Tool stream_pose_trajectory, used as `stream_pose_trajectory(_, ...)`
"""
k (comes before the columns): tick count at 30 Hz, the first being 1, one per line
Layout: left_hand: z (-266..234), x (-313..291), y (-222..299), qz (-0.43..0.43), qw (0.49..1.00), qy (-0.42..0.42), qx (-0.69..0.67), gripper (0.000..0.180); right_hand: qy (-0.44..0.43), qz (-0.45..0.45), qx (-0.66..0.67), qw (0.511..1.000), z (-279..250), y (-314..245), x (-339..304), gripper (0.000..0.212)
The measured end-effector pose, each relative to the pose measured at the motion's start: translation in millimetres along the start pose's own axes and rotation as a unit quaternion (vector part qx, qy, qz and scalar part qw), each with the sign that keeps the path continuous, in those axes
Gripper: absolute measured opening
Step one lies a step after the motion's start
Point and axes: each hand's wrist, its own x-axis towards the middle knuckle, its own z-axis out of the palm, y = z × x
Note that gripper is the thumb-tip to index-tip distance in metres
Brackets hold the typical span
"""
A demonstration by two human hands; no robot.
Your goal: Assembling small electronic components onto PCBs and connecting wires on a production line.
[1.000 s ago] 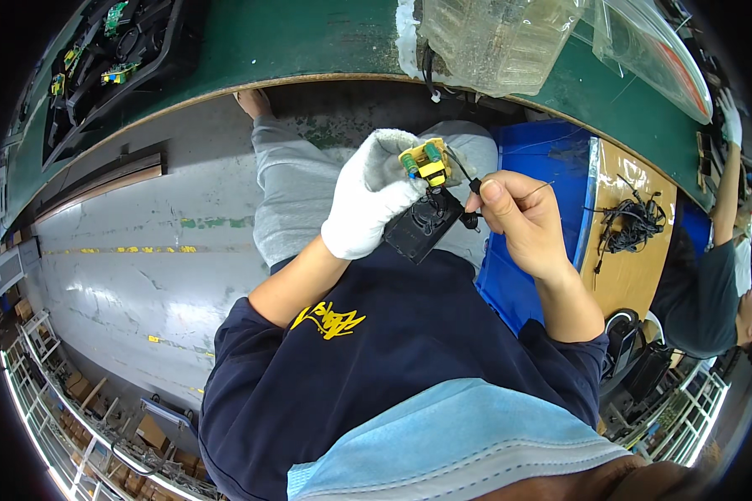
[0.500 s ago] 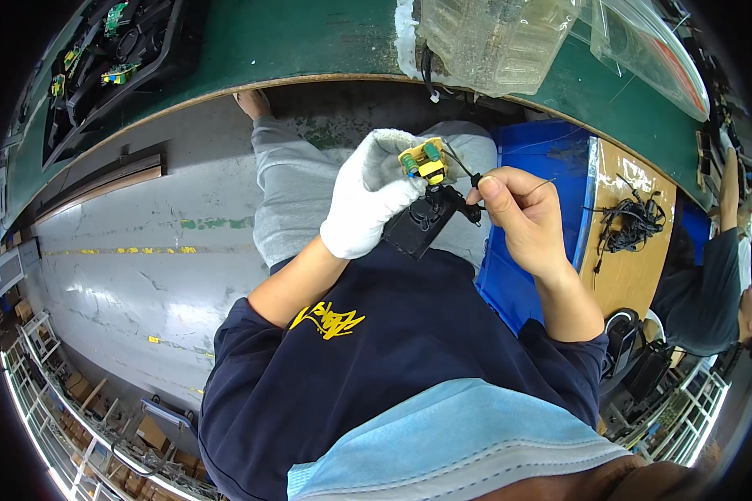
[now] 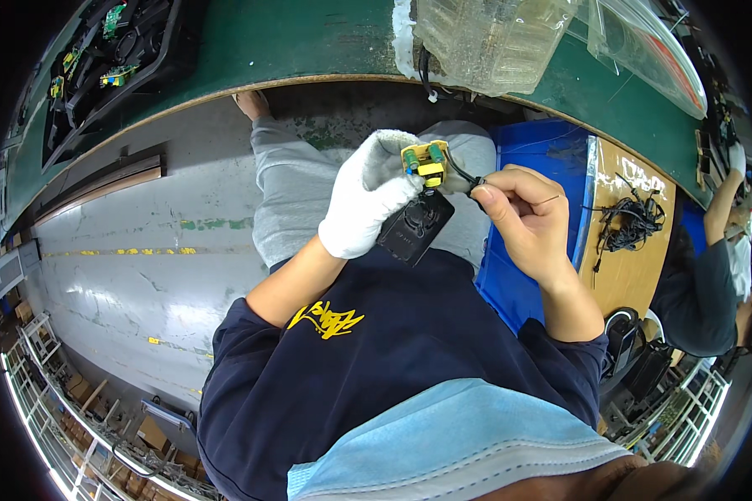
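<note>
My left hand [image 3: 363, 200], in a white glove, is closed on a small circuit board [image 3: 424, 162] with green and yellow parts. Below the board, against the same hand, hangs a black plastic housing [image 3: 418, 229], tilted. A black cable [image 3: 460, 173] runs from the board to my bare right hand [image 3: 528, 213]. Thumb and fingers of that hand pinch the cable near a thicker black piece. How the left fingers share their grip between board and housing is hidden behind them.
Ahead stands a green workbench [image 3: 309, 42] bearing a black tray [image 3: 154, 79] of boards and a clear plastic tray [image 3: 497, 42]. To my right are a blue bin [image 3: 518, 250] and cardboard [image 3: 643, 271] with tangled black cables [image 3: 631, 221]. Another person [image 3: 710, 292] works at far right.
My right hand has shifted slightly right and drawn the cable away from the housing. The bunched cable over the housing is gone, baring its face. The other person's arm has moved.
</note>
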Motion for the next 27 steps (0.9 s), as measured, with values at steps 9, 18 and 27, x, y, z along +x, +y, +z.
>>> stream_pose_trajectory(9, 4.3, -0.1, 5.3, -0.001, 0.999, -0.025, -0.03, 0.042, -0.064, -0.03, -0.064, 0.995, -15.8, -6.5, 6.7, 0.014)
stream_pose_trajectory(18, 6.2, -2.7, 10.8, -0.035, 0.997, -0.047, -0.05, 0.048, -0.096, -0.015, -0.073, 0.993, -18.4, -11.5, 6.7, 0.016)
stream_pose_trajectory(27, -1.8, -4.6, 4.0, -0.018, 0.999, -0.013, 0.028, 0.041, -0.105, -0.009, -0.084, 0.991, -19.9, -9.5, 7.5, 0.019)
